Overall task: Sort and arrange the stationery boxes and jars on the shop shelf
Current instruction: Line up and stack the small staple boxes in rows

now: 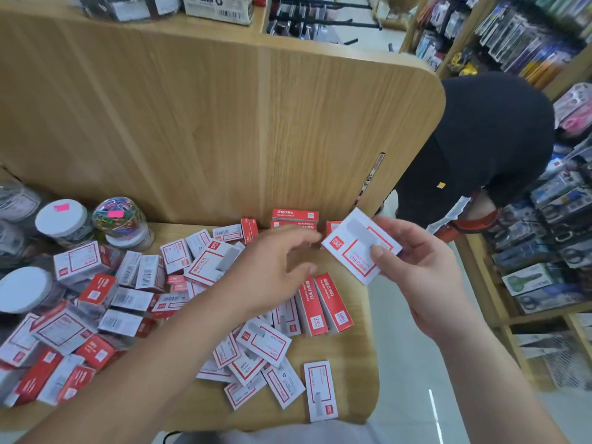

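Observation:
My right hand (423, 267) holds a white and red staple box (355, 245) above the shelf's right end, thumb across its face. My left hand (272, 267) hovers over the pile with its fingers relaxed and stretched toward a stack of red boxes (294, 219) at the back wall. Several white and red staple boxes (128, 299) lie scattered over the wooden shelf (339, 354). Two red boxes (323, 304) stand side by side below my right hand. A jar of coloured paper clips (120, 217) and white-lidded jars (62, 221) stand at the left.
A tall wooden panel (224, 123) rises behind the shelf. A person in a black top (487, 139) bends over at the right, beside racks of packaged goods (551, 238). A loose box (320, 390) lies near the shelf's front edge. More jars (22, 290) crowd the far left.

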The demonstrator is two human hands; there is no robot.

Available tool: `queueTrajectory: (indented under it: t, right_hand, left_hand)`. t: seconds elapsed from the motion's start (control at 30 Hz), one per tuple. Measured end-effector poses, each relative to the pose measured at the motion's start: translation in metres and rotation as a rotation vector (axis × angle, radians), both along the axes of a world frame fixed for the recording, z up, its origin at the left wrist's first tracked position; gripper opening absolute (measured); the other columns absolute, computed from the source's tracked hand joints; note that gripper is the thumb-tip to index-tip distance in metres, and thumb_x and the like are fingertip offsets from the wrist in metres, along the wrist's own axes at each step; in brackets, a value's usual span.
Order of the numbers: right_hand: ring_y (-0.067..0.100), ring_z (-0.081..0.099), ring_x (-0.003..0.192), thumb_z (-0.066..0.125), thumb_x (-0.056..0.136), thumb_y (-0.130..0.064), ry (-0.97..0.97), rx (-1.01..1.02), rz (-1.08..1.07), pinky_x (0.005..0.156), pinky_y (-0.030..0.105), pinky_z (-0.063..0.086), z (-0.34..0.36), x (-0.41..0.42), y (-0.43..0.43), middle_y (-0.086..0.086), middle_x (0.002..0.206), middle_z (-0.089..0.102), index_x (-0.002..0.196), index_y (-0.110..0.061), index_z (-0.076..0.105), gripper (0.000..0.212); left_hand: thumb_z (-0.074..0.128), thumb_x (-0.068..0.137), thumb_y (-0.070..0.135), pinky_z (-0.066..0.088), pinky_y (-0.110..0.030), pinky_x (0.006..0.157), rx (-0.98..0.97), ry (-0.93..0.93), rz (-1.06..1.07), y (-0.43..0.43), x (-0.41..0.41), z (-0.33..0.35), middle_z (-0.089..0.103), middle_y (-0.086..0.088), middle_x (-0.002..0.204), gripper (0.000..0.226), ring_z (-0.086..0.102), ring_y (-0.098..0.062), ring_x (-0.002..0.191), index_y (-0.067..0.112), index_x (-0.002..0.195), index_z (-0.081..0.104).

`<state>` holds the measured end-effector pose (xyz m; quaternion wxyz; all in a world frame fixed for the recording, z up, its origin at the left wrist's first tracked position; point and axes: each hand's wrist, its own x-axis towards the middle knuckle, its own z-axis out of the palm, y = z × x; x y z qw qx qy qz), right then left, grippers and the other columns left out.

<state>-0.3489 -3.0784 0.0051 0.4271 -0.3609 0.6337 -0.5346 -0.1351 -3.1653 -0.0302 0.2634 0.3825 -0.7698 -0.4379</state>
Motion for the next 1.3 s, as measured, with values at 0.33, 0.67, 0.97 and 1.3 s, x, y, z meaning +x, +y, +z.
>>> queueTrajectory:
  t: [0.33, 0.67, 0.97, 1.3]
  right_hand:
    - [0.005, 0.071, 0.1, 0.072, 0.088, 0.005, 0.418, 0.042, 0.102, 0.081, 0.022, 0.059, 0.002, -0.002, 0.002, -0.014, 0.108, 0.073, 0.13, -0.029, 0.057, 0.056]
    - [0.007, 0.068, 0.103, 0.093, 0.063, -0.038, 0.445, -0.002, 0.057, 0.084, 0.023, 0.056, 0.011, 0.003, -0.008, -0.013, 0.117, 0.068, 0.128, -0.03, 0.06, 0.073]
    - [0.014, 0.072, 0.089, 0.076, 0.088, -0.008, 0.304, 0.029, 0.077, 0.078, 0.026, 0.058, -0.029, -0.01, 0.004, -0.009, 0.102, 0.076, 0.113, -0.022, 0.065, 0.031]
    - [-0.005, 0.064, 0.1, 0.079, 0.088, -0.029, 0.543, 0.147, -0.069, 0.087, 0.022, 0.055, -0.067, 0.003, -0.017, -0.027, 0.103, 0.067, 0.134, -0.031, 0.057, 0.051]
  left_hand:
    - [0.078, 0.088, 0.036, 0.049, -0.028, 0.102, -0.083, -0.105, -0.003, 0.003, -0.002, -0.006, 0.059, 0.022, 0.127, 0.058, 0.054, 0.008, 0.114, 0.031, 0.142, 0.058]
    - [0.075, 0.09, 0.005, 0.059, -0.046, 0.081, 0.231, 0.202, 0.019, 0.0, -0.015, 0.009, 0.072, 0.005, 0.094, 0.031, 0.069, -0.018, 0.083, 0.026, 0.109, 0.062]
    - [0.071, 0.094, 0.011, 0.058, -0.035, 0.093, 0.198, 0.049, 0.112, -0.003, -0.016, -0.005, 0.074, 0.011, 0.101, 0.027, 0.069, -0.001, 0.095, 0.024, 0.116, 0.068]
    - [0.07, 0.092, 0.034, 0.057, -0.038, 0.075, -0.102, -0.221, 0.144, -0.001, -0.009, -0.006, 0.068, 0.014, 0.091, 0.014, 0.065, -0.008, 0.085, 0.027, 0.104, 0.071]
